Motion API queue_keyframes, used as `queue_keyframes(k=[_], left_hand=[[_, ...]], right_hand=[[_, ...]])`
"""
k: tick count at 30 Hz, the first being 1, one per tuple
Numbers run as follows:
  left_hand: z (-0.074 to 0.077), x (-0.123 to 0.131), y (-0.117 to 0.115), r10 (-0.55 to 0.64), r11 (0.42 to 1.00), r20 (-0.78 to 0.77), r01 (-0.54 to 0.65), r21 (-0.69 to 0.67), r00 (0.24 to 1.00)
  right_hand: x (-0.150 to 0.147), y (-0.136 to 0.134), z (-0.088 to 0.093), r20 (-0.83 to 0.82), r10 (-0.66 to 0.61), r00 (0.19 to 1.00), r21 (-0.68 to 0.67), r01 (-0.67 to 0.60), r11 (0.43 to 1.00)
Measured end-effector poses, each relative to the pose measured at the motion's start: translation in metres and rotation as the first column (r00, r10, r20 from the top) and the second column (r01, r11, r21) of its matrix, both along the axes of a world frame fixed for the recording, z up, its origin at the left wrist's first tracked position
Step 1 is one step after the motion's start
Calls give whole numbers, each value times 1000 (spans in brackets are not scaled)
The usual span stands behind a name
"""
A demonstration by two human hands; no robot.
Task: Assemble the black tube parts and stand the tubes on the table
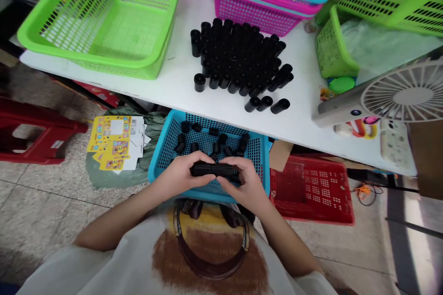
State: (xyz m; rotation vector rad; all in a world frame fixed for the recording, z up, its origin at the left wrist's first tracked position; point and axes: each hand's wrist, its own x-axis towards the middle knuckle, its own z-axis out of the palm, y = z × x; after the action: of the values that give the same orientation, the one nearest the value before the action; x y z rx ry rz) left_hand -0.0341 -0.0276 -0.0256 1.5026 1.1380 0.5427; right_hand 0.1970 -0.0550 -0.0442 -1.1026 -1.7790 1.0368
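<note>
desk [183, 83]: white top, runs across the upper half of the view.
large green basket [86, 57]: on the desk's left end, nothing showing in it.
fan [401, 94]: pale, lying at the desk's right edge.
red basket [311, 193]: on the floor, under the desk, right of the person.
blue basket [159, 156]: just in front of the person's chest, below the desk edge; loose black tubes [211, 140] scattered toward its far side.
pink and blue baskets [263, 14]: nested stack at the back of the desk.
red stool [38, 133]: on the floor, far left.
cluster of black tubes [238, 60]: mid-desk, mostly upright and packed close; three more lie on their sides at its near right corner.
yellow cartons [116, 140]: flattened, on the floor left of the blue basket.
left hand [182, 173]: closed around the left end of the black piece.
right hand [244, 179]: closed around its right end, fingers curled over the top.
black piece [212, 169]: short dark cylinder, held over the near rim of the blue basket. its long axis runs left to right, level, bridging the two hands; both grip it, neither is nearer. whether it is one part or two butted together cannot be told.
</note>
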Motion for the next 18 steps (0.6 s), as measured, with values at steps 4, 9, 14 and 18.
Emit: queue_keyframes(k=[4, 9, 14, 18], left_hand=[[-4, -3, 5, -107, 992, 61, 103, 68, 992], [-14, -11, 12, 145, 972, 172, -173, 159, 974], [-26, -24, 10, 340, 926, 352, -377, 40, 872], [-36, -23, 2, 397, 915, 368, -396, -82, 841]], right_hand=[[3, 6, 11, 224, 128, 966, 87, -150, 985], [20, 20, 19, 202, -123, 972, 219, 78, 973], [89, 71, 3, 27, -778, 628, 404, 705, 583], [129, 112, -15, 209, -809, 549, 341, 735, 587]])
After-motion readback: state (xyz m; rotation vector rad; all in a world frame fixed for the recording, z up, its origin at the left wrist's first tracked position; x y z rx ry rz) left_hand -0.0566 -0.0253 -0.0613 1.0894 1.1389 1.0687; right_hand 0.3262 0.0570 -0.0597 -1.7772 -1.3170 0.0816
